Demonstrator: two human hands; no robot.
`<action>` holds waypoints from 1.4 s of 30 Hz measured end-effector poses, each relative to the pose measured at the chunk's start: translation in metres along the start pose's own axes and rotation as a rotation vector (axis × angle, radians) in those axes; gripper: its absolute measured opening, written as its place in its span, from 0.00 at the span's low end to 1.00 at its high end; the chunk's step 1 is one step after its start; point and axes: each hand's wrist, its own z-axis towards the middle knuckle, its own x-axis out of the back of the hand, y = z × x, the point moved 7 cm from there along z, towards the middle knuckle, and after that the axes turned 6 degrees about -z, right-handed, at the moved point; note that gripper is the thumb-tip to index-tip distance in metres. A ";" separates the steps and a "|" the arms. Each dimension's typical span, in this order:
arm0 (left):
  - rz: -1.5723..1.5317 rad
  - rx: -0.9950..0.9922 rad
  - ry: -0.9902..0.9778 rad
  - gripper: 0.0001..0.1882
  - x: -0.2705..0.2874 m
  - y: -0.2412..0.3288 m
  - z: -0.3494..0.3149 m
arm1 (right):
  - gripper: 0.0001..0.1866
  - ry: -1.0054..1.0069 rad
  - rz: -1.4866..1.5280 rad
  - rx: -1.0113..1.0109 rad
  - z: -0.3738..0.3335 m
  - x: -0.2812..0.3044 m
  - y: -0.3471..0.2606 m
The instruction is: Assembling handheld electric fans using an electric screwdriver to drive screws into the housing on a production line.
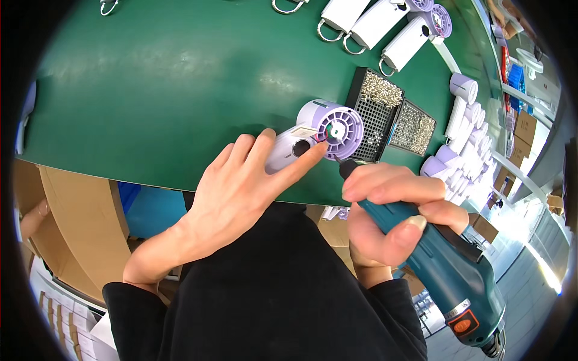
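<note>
My left hand (232, 183) lies over the white handle of a small handheld fan (314, 113) and steadies it on the green bench. The fan has a round lavender head with a slatted grille, and thin red wire shows near its middle. Its handle is partly covered by my fingers, with the index finger stretched to the grille's edge. In my right hand (394, 207) is a teal electric screwdriver (448, 265), fingers wrapped round its front end. The screwdriver's dark tip points at the lower right rim of the fan head; whether it touches is too small to tell.
Just right of the fan stand a black screw tray (376, 123) and a smaller screw tray (414, 125), both holding many small screws. Several white fan handles with metal loops (406, 45) lie at the far right. More lavender-and-white parts (460, 144) are heaped along the right. Cardboard (78, 228) stands below left.
</note>
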 end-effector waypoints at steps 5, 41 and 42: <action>0.018 -0.006 -0.002 0.34 0.000 0.003 0.001 | 0.16 -0.034 0.081 0.025 0.003 0.005 -0.001; 0.025 -0.011 0.010 0.37 0.001 0.006 0.003 | 0.12 0.488 0.209 0.032 0.004 0.081 0.011; 0.024 -0.011 0.014 0.37 0.002 0.005 0.003 | 0.14 0.433 0.262 0.071 0.006 0.075 0.003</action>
